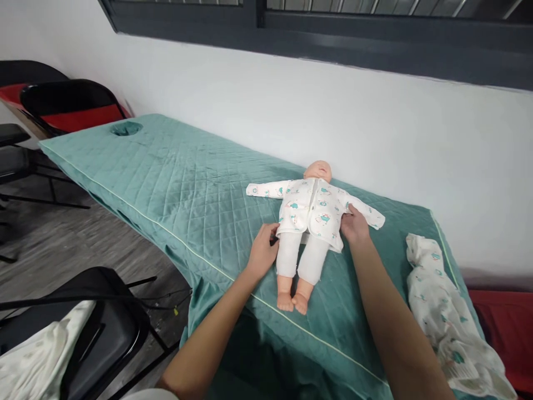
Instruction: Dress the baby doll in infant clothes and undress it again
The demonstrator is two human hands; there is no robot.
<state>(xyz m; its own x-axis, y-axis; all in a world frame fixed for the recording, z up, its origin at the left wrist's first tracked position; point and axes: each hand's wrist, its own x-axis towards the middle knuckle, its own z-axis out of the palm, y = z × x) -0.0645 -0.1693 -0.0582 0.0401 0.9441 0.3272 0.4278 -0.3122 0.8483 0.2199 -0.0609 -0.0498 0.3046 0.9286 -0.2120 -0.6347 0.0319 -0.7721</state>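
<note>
Got a doll [313, 260] on its back between left hand [264, 251], curled at the edge of the shirt [322, 208], and right hand [355, 226], cupped opposite; can't tell about grip. Might bunch shirt or skew doll by tugging unevenly tbh.

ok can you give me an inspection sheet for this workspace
surface: green quilted cover, round opening toward the far left end
main items: doll lying face up, white patterned jacket on it, sleeves spread
clutter: crumpled patterned cloth at the right end; pale cloth on the near chair
hands: left hand at the jacket's lower edge; right hand at its opposite side, below the sleeve
cables: thin dark lines on the floor, possibly cables
surroundings: white wall, dark window frame, more chairs
</note>
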